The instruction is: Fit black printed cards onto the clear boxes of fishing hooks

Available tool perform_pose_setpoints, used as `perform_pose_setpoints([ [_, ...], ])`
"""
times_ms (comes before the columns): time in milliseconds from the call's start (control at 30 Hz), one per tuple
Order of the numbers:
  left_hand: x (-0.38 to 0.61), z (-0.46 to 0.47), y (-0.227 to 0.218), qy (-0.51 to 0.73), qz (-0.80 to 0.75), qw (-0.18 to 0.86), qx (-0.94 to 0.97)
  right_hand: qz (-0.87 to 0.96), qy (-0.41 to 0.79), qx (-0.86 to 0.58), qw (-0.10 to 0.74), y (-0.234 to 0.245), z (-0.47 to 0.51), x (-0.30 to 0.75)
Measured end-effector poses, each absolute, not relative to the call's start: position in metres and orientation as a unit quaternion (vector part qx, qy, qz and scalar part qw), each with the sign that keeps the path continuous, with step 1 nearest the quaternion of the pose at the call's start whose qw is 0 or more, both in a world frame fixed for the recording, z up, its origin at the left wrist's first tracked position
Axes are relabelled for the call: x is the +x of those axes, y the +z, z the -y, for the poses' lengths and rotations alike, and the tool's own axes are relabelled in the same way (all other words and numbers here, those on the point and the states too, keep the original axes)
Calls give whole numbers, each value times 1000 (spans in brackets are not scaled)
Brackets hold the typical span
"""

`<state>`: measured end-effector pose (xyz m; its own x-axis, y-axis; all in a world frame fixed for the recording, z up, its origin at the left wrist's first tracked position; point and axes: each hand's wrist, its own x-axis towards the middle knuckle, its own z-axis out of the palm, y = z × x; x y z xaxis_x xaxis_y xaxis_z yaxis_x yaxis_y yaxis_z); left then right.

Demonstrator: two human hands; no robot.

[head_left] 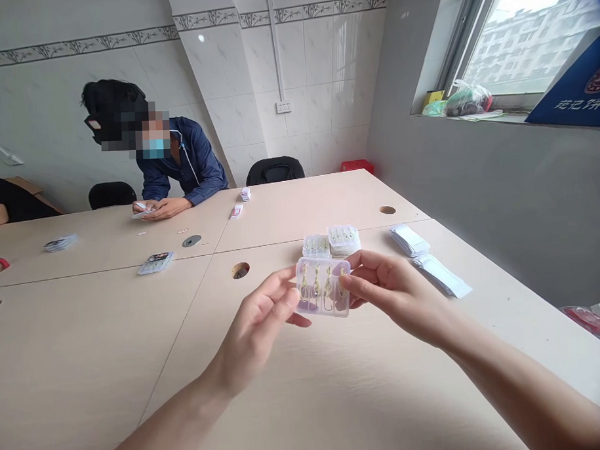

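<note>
Open tabletop (111, 336) lies left of the held box (323, 291), stacked boxes (344, 236) blocking beyond, white packets (444, 277) right.

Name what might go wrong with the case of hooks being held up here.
The clear case is held only at its sides by the left hand and right hand, so it could slip and jumble the hooks inside.
The stacked cases stand just beyond it; a forward nudge might topple them.
A dropped hook could perhaps fall into the round table hole to the left.
</note>
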<state>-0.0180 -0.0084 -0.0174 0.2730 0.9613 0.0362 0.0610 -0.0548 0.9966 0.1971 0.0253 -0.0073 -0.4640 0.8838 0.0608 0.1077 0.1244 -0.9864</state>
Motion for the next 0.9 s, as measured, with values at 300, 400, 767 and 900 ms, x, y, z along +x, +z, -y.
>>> perform_pose_setpoints([
  [300, -26, 3, -20, 483, -464, 456, 586, 653, 529, -391, 375, -5, -23, 199],
  [400, -20, 6, -18, 419, -478, 486, 599, 670, 515, -379, 378, -7, -18, 194],
  [767, -21, 12, -19, 388, -493, 449, 637, 719, 434, -398, 369, -4, -8, 189],
  [900, -27, 8, -21, 392, -481, 441, 649, 687, 486, -384, 380, -4, -16, 195],
])
